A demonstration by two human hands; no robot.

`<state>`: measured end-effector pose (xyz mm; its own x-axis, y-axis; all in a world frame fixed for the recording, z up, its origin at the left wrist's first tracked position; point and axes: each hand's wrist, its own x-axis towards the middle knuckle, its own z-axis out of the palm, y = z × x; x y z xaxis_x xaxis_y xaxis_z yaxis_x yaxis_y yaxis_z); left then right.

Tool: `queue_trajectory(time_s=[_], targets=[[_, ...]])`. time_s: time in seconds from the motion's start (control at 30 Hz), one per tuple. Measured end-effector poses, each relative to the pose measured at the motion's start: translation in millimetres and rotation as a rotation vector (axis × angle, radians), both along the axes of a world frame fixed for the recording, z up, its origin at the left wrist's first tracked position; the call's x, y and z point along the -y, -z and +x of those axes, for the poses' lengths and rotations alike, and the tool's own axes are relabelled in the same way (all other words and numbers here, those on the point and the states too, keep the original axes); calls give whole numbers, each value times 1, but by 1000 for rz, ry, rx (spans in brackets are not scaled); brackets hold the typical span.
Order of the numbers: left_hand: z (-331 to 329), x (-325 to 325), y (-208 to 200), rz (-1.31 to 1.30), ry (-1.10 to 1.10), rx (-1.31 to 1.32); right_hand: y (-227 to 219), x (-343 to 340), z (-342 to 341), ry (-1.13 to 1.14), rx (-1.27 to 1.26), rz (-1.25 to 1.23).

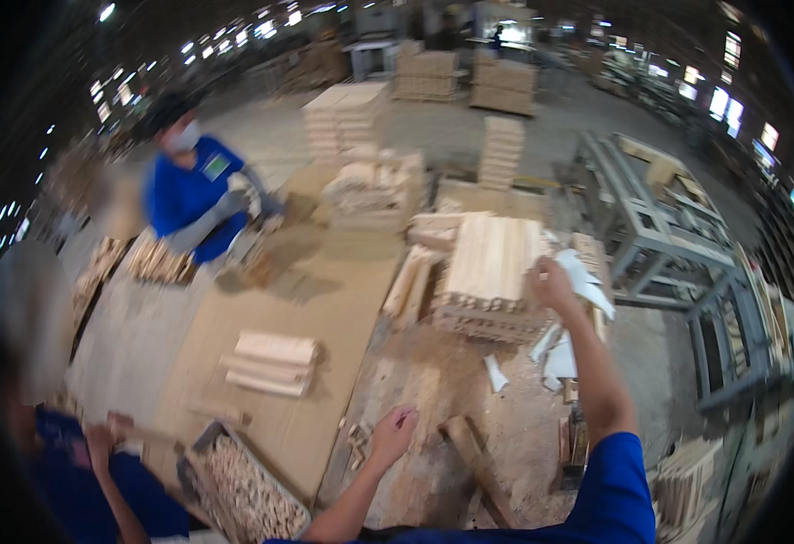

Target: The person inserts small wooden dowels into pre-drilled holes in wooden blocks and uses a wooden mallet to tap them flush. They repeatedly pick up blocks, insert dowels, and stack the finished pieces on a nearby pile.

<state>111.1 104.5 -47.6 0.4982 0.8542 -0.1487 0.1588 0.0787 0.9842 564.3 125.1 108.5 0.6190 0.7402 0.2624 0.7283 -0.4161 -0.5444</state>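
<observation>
A stack of pale wooden strips (492, 258) stands on the worn worktable (424, 390) in front of me. My right hand (551, 283) reaches to the stack's right edge, its fingers curled against the top strips. Whether it grips one of them is hidden. Lower and to the left, my left hand (393, 435) hovers over the table with its fingers bent together. Anything inside them is too small to make out. Close to it lie small wood scraps (357, 440) and a thick wooden stick (477, 467).
Torn white sheets (583, 286) lie right of the stack. A bin of small wooden pieces (243, 485) stands at the lower left, near a person in blue (107, 462). Another masked person (202, 190) works at the far left. A grey metal frame (669, 227) stands right.
</observation>
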Motion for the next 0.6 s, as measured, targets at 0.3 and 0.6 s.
queue_trajectory(time_s=[0.3,0.6], targets=[[-102,-68,-45,685,12,-570,34,118,-73,-37,-190,429],[-177,-227,-78,844,-22,-1141,159,279,-219,-16,-424,100]])
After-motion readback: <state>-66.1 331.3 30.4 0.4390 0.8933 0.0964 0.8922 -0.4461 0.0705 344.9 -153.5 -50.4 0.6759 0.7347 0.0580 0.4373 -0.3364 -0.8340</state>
